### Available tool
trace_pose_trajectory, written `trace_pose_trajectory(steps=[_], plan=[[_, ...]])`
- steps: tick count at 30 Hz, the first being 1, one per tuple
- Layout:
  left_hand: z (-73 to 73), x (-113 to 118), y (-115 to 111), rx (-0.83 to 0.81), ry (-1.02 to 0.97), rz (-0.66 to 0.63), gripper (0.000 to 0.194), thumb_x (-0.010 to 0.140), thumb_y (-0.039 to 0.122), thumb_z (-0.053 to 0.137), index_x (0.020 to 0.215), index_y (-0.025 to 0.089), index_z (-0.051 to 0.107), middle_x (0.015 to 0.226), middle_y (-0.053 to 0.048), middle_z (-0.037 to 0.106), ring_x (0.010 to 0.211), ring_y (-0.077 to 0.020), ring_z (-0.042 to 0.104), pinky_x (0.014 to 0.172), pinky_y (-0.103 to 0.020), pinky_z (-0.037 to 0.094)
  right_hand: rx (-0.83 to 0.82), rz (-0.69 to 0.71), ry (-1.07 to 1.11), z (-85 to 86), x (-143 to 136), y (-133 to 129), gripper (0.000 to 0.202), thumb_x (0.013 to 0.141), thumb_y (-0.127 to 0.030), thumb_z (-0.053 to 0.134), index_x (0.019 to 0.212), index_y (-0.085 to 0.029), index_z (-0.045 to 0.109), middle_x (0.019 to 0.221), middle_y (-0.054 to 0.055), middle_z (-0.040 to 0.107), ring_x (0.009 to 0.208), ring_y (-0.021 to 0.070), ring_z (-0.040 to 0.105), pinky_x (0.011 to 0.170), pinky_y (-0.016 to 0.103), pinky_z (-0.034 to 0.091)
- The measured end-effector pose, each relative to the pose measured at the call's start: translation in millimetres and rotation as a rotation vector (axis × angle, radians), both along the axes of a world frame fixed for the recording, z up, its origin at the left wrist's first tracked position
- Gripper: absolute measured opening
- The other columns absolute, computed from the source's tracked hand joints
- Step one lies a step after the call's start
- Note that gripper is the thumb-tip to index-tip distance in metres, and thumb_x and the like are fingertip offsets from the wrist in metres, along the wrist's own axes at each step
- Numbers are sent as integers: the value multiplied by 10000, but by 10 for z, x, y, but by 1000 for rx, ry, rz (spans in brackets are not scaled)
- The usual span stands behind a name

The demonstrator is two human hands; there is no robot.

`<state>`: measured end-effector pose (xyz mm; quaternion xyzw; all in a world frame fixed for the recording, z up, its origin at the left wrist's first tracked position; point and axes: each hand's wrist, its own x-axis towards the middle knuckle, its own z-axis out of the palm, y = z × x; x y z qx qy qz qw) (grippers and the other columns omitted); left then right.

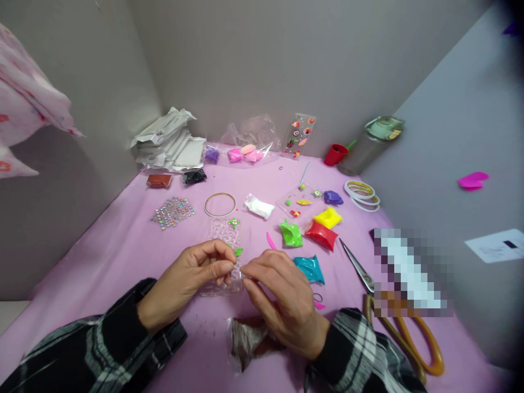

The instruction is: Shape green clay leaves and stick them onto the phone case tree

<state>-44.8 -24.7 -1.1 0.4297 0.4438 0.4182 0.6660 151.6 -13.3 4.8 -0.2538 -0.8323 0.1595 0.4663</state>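
My left hand is closed in a pinch over a clear phone case with a pale netted pattern. Its fingertips almost meet those of my right hand, whose thumb and fingers are also pressed together. Whatever sits between the fingers is too small to make out. Just beyond the left fingertips, small green leaf-like pieces show on the case. Nearer its far end is a green piece with a white flower. Below my right hand lies a brown clay packet, partly hidden by that hand.
Green, red, yellow and teal clay packets lie to the right. Large scissors rest farther right. A rhinestone sheet, tape ring and white packet lie beyond the hands; a bottle stands back right.
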Motion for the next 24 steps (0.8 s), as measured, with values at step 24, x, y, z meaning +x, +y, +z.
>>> trace_pose_trajectory(steps=[24], plan=[[3,10,-4,35,0,-6,326,900,458,659,750,173,610,663,24,566,631,-129,498,647,-260,386,-5,0,-12,-17,6,3,158,949,-98,563,1066,-143,659,894,78,722,822,177,641,760,349,541]])
